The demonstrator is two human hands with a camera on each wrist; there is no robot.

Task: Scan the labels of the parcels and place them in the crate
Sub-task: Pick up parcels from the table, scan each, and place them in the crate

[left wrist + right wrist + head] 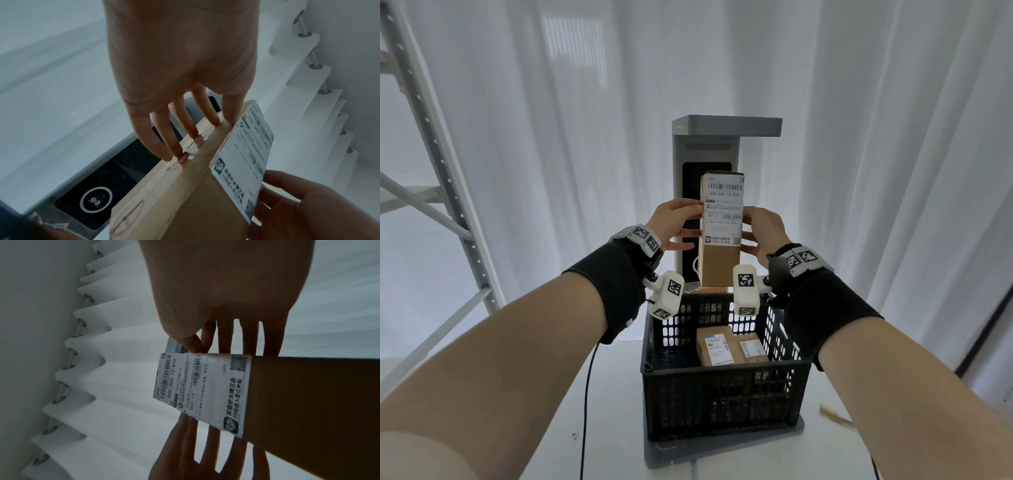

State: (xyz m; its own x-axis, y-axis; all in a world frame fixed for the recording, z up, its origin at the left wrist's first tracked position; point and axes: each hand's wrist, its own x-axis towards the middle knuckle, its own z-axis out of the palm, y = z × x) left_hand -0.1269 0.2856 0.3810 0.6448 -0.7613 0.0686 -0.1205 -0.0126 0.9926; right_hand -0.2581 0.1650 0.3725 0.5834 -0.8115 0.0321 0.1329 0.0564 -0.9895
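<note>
I hold a tall brown cardboard parcel upright above the black crate, in front of the grey scanner. Its white label faces me, away from the scanner window. My left hand grips the parcel's left side, thumb on the label edge and fingers along the back. My right hand grips the right side the same way. Both wrist views show the parcel between my hands. Two labelled parcels lie inside the crate.
The crate sits on a grey base on a white table. A grey metal shelf frame stands at the left. White curtains hang all around. A black cable runs under my left arm. A small brown scrap lies right of the crate.
</note>
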